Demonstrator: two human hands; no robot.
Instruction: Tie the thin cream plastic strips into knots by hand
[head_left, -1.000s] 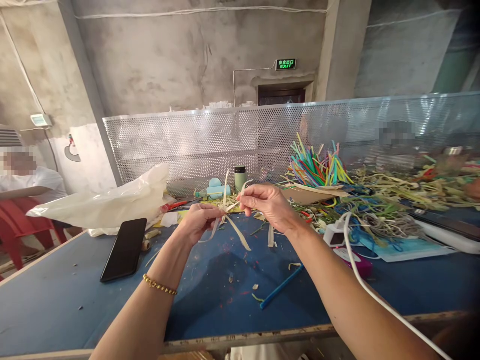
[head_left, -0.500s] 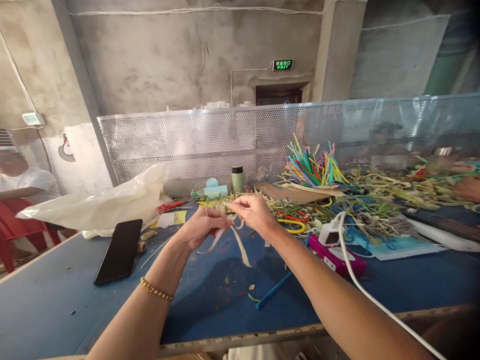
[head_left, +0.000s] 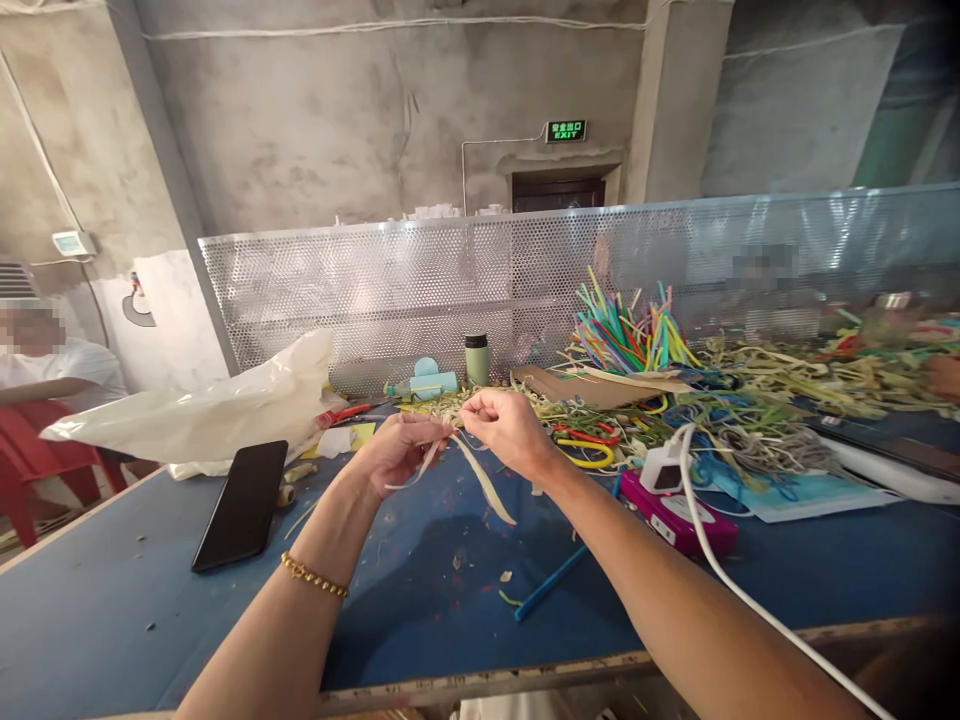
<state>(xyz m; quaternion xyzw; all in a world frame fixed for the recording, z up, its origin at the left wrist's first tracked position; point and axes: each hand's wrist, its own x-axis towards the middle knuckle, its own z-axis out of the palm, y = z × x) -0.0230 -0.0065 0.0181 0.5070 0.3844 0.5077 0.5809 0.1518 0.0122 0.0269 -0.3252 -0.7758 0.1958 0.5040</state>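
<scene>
Over the blue-topped table (head_left: 420, 640), my two hands meet close together. My left hand (head_left: 401, 450), above a gold bead bracelet (head_left: 315, 577), pinches a pale fibre strip (head_left: 486, 482) between thumb and fingers. One end of the strip hangs down to the right; a thinner pale end loops below the left fingers. My right hand (head_left: 506, 425) is closed in a pinch at the same strip, just right of the left fingertips. Exactly where the strip runs between the fingertips is hidden. Below lies a blue tube (head_left: 551, 582).
A black phone (head_left: 240, 505) and plastic bag (head_left: 202, 400) lie left. Behind are a green bottle (head_left: 476, 362), a bundle of coloured tubes (head_left: 630, 325) and a perforated metal screen (head_left: 405, 300). Right sit a magenta box (head_left: 679, 515) and a white cable (head_left: 720, 570). A person (head_left: 60, 365) sits far left.
My hands stay pinched together, the left slightly turned and the right fingers curled more. The hanging strip end has swung further right. The thin loop has shifted left.
</scene>
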